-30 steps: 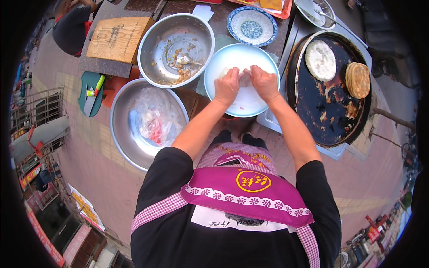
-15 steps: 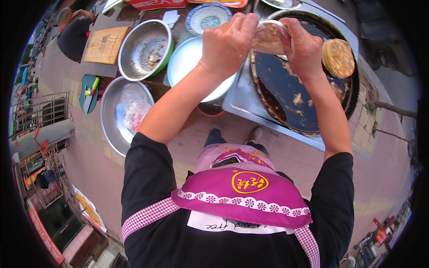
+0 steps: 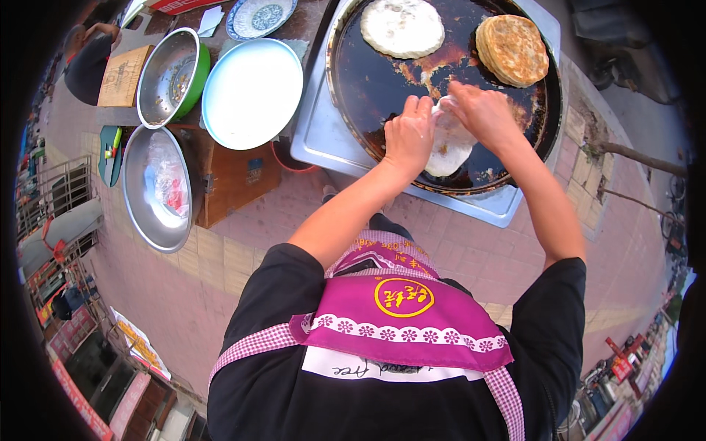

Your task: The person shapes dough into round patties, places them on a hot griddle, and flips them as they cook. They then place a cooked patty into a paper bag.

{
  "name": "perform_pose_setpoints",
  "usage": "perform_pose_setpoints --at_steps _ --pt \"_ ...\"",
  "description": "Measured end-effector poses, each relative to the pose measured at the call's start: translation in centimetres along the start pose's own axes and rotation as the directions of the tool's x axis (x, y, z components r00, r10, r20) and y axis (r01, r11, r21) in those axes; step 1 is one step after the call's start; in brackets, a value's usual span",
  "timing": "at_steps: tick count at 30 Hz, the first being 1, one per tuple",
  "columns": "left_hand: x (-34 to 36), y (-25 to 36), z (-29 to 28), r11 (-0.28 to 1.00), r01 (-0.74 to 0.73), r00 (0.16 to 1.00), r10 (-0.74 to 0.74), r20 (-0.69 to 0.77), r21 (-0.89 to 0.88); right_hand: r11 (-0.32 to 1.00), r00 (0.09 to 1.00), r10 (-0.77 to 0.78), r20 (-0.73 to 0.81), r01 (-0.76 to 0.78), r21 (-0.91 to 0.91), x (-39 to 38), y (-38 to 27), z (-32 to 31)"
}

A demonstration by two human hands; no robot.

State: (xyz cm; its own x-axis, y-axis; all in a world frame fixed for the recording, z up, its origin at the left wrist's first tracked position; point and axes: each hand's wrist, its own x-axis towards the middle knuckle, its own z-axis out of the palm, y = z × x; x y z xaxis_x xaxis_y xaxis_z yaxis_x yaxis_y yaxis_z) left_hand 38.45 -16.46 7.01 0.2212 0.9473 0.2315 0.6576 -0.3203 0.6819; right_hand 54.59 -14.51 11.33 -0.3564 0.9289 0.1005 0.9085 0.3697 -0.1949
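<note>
My left hand [image 3: 409,137] and my right hand [image 3: 482,112] both grip a thin, pale sheet of raw dough [image 3: 446,147], which hangs from them over the near edge of a big round black griddle [image 3: 382,81]. The griddle is oily. One pale flatbread [image 3: 401,27] cooks at its far left. A stack of browned flatbreads [image 3: 512,49] lies at its far right.
The griddle rests on a metal tray [image 3: 318,132]. To the left are a white round plate [image 3: 251,92], a steel bowl with a green rim [image 3: 163,78], a wide steel basin holding plastic [image 3: 156,189], a patterned dish [image 3: 259,15] and a wooden board [image 3: 123,76]. Brick paving lies below.
Both hands lifted the dough off the white plate, carried it right, and now lower it onto the griddle. The view swung right with them.
</note>
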Motion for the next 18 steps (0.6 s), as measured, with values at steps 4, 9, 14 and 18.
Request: perform_pose_setpoints --at_steps 4,9,14,18 --pt "1.3 -1.9 1.7 0.967 0.060 0.977 -0.108 0.185 0.246 0.997 0.979 0.067 0.191 -0.071 0.017 1.0 2.5 4.4" --pt "2.5 -3.7 -0.4 0.939 -0.014 0.999 -0.005 0.053 0.345 0.993 0.968 0.100 -0.232 -0.113 -0.041 0.5 3.5 6.2" --pt "-1.1 -6.1 -2.1 0.908 -0.363 0.897 0.278 0.345 0.212 0.959 0.998 0.043 0.042 -0.053 0.279 -4.3 1.5 6.7" --pt "-2.2 -7.8 -1.1 0.859 -0.478 0.803 0.342 0.489 0.183 0.957 0.999 0.017 0.027 -0.024 0.290 -5.9 0.3 7.7"
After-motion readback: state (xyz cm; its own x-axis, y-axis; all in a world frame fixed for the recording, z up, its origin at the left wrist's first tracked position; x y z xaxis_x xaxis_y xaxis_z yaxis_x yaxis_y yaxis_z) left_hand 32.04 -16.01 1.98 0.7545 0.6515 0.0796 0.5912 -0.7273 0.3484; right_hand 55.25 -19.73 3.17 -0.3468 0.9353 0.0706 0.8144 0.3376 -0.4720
